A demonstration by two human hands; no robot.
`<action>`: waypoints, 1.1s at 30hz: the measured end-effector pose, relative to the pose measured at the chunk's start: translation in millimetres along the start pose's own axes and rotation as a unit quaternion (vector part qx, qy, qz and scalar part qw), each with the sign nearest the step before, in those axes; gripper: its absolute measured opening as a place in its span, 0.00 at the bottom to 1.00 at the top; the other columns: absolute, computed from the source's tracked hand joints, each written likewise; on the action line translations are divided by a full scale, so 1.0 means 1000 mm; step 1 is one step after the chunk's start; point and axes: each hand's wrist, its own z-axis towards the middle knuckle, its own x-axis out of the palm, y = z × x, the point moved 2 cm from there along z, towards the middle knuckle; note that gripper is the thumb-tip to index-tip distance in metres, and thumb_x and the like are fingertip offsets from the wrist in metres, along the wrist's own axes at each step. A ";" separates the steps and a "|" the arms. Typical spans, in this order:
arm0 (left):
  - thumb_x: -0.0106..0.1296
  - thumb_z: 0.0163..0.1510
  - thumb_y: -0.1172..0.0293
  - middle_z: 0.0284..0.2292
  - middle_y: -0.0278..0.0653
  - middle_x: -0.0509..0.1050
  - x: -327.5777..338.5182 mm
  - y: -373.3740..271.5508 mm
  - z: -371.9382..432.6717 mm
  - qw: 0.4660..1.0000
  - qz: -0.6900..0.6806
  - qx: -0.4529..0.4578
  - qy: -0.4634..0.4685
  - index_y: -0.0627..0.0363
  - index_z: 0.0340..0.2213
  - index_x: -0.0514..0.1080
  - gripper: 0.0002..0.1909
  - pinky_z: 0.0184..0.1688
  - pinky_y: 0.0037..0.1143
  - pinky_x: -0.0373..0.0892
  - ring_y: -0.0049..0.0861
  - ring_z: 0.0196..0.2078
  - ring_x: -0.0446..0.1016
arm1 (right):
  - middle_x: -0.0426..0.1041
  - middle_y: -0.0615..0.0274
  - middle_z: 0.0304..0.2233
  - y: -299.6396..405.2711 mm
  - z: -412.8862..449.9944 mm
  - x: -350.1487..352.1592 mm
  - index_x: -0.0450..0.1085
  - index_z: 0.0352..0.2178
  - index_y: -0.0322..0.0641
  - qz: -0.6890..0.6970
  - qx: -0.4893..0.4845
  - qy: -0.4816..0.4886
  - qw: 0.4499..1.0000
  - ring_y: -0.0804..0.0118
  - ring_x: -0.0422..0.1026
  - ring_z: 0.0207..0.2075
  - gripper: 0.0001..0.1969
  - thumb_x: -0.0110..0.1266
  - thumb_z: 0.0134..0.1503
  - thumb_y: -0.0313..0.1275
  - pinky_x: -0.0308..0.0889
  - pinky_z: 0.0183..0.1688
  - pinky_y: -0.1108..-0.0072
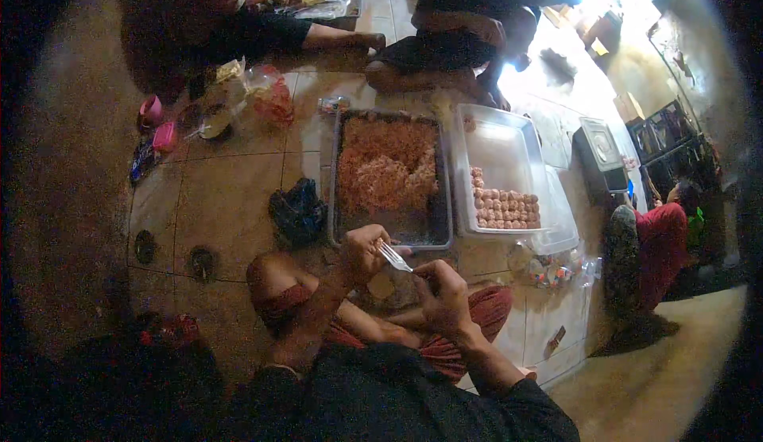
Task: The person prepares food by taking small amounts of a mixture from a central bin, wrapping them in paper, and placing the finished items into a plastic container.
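My right hand [444, 299] grips the handle end of a small fork [394, 257], its tines pointing up and left. At the tine tips are the curled fingers of my left hand [365, 254]; whether they pinch some of the mixture is too blurred to tell. Just beyond both hands lies a dark rectangular tray [390, 240], with a reddish-brown crumbly mixture [387, 162] heaped towards its far side. Right of it stands a translucent plastic box [501, 138]. Small round balls [506, 209] of similar colour sit in rows at its near end.
A black plastic bag [299, 210] lies left of the tray. Clear packaging [554, 269] is near the box. Two people sit across the tiled floor [232, 203], beyond a red plastic bag [274, 96] and a pink container [164, 137]. Another person [661, 245] is at the right.
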 end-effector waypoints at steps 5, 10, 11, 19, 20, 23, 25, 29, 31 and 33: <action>0.61 0.50 0.56 0.16 0.44 0.68 0.004 0.001 -0.008 0.977 0.183 0.045 -0.098 0.59 0.20 0.69 0.20 0.21 0.29 0.64 0.28 0.18 0.69 | 0.72 0.60 0.26 0.002 0.005 0.015 0.70 0.33 0.34 0.042 0.019 -0.029 0.999 0.71 0.71 0.28 0.04 0.55 0.57 0.24 0.68 0.32 0.77; 0.66 0.48 0.59 0.18 0.37 0.71 -0.016 0.004 -0.017 0.990 0.074 -0.084 -0.088 0.60 0.23 0.71 0.18 0.23 0.26 0.66 0.23 0.20 0.70 | 0.71 0.68 0.27 -0.056 0.013 0.044 0.68 0.36 0.38 0.202 0.144 -0.056 0.967 0.78 0.68 0.26 0.04 0.53 0.60 0.26 0.66 0.30 0.82; 0.68 0.46 0.61 0.18 0.33 0.72 -0.019 0.015 -0.020 0.996 0.000 -0.043 -0.084 0.59 0.25 0.72 0.17 0.24 0.25 0.67 0.20 0.21 0.69 | 0.71 0.68 0.27 -0.076 0.011 0.054 0.68 0.36 0.38 0.199 0.147 -0.060 0.967 0.78 0.68 0.26 0.04 0.53 0.60 0.26 0.66 0.30 0.82; 0.72 0.42 0.62 0.24 0.26 0.71 -0.050 0.015 -0.039 0.978 -0.006 -0.207 -0.014 0.57 0.28 0.72 0.19 0.30 0.18 0.66 0.11 0.27 0.66 | 0.72 0.63 0.28 -0.153 -0.046 0.081 0.68 0.40 0.35 0.294 0.342 0.024 0.892 0.74 0.68 0.22 0.12 0.55 0.61 0.33 0.66 0.24 0.78; 0.72 0.42 0.62 0.24 0.26 0.71 -0.047 0.016 -0.041 0.978 -0.006 -0.209 -0.010 0.57 0.28 0.72 0.19 0.30 0.18 0.66 0.11 0.27 0.66 | 0.72 0.63 0.28 -0.146 -0.043 0.075 0.68 0.40 0.35 0.297 0.372 0.035 0.879 0.74 0.68 0.22 0.12 0.55 0.61 0.32 0.66 0.25 0.79; 0.71 0.43 0.63 0.24 0.26 0.72 -0.032 0.012 -0.031 0.996 -0.037 -0.085 -0.018 0.58 0.28 0.72 0.18 0.29 0.18 0.66 0.11 0.26 0.66 | 0.72 0.62 0.28 -0.107 -0.024 0.048 0.69 0.40 0.34 0.237 0.365 0.042 0.899 0.74 0.69 0.26 0.10 0.55 0.60 0.29 0.66 0.28 0.79; 0.71 0.43 0.65 0.23 0.25 0.72 -0.020 0.013 -0.025 0.995 -0.053 -0.083 0.024 0.58 0.27 0.72 0.17 0.29 0.19 0.67 0.11 0.25 0.67 | 0.72 0.63 0.29 -0.065 -0.009 0.029 0.69 0.38 0.33 0.133 0.115 -0.014 0.984 0.72 0.70 0.28 0.07 0.55 0.59 0.26 0.66 0.30 0.80; 0.69 0.44 0.60 0.20 0.38 0.73 -0.011 0.024 -0.014 0.999 0.033 0.036 0.006 0.60 0.25 0.71 0.19 0.26 0.23 0.67 0.17 0.23 0.70 | 0.71 0.56 0.29 -0.010 0.002 0.015 0.71 0.35 0.33 0.007 -0.016 -0.017 1.000 0.63 0.72 0.30 0.05 0.54 0.55 0.21 0.66 0.34 0.77; 0.67 0.45 0.58 0.19 0.42 0.72 -0.011 0.010 -0.008 0.998 0.060 0.011 -0.003 0.60 0.23 0.71 0.19 0.24 0.26 0.66 0.23 0.21 0.71 | 0.71 0.54 0.29 -0.006 0.002 0.014 0.71 0.34 0.33 -0.020 -0.018 -0.007 1.000 0.59 0.72 0.30 0.06 0.54 0.53 0.20 0.67 0.34 0.75; 0.66 0.45 0.59 0.18 0.43 0.72 -0.005 0.025 -0.002 0.993 0.115 -0.020 0.001 0.59 0.22 0.70 0.18 0.23 0.27 0.65 0.28 0.18 0.70 | 0.70 0.51 0.29 -0.001 0.004 0.010 0.71 0.34 0.33 -0.046 -0.020 0.004 0.999 0.56 0.73 0.31 0.06 0.53 0.52 0.19 0.68 0.34 0.73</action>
